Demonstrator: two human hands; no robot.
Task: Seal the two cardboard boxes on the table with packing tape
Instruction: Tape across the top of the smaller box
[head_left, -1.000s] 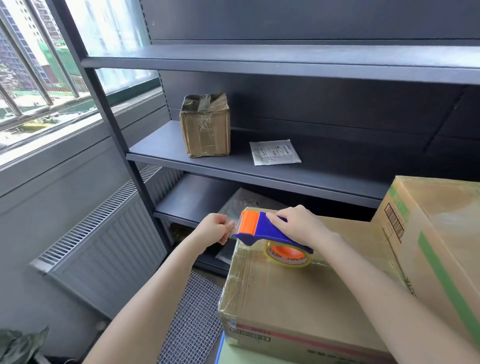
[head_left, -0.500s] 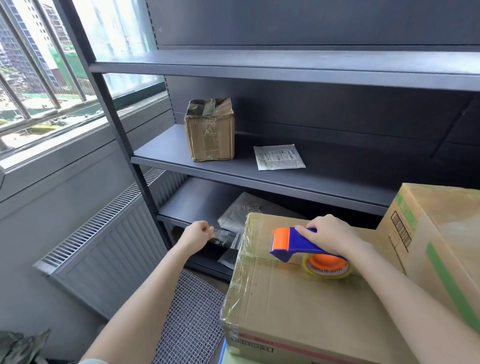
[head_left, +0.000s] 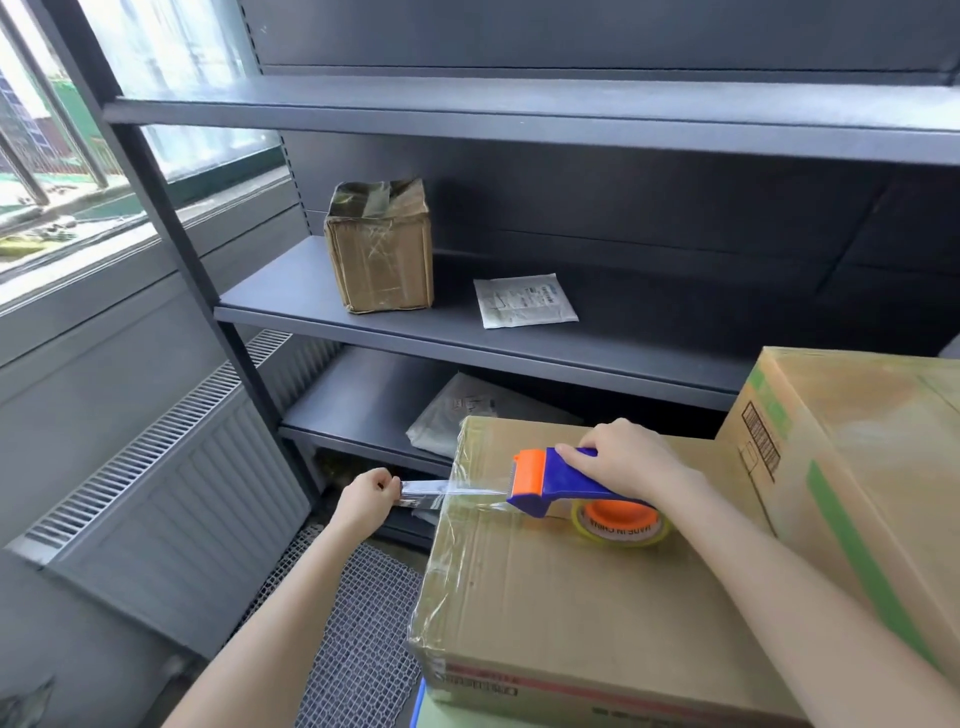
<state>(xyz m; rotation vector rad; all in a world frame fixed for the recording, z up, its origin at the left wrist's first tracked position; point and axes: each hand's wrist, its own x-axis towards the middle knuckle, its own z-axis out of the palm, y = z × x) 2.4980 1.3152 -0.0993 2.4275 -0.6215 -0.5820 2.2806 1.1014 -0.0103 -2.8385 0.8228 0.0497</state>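
Observation:
A flat cardboard box (head_left: 571, 613) lies in front of me, its left end wrapped in shiny clear tape. My right hand (head_left: 623, 460) grips the blue and orange tape dispenser (head_left: 550, 480), which rests on the box top with its roll (head_left: 621, 522) underneath. A strip of clear tape (head_left: 452, 489) runs from the dispenser leftward past the box's edge. My left hand (head_left: 366, 496) pinches the strip's free end, off the box to the left. A taller cardboard box (head_left: 852, 467) with green stripes stands at the right, touching the flat box.
Dark metal shelving (head_left: 467, 332) stands behind the boxes, holding a small taped carton (head_left: 379, 249), a white packet (head_left: 524, 301) and, lower, a grey bag (head_left: 452, 421). A radiator (head_left: 171, 499) runs under the window at left. A mesh mat (head_left: 358, 644) lies on the floor.
My right hand has drawn the dispenser rightward over the box top while my left hand held the tape's end beyond the left edge, so a longer strip is now stretched out.

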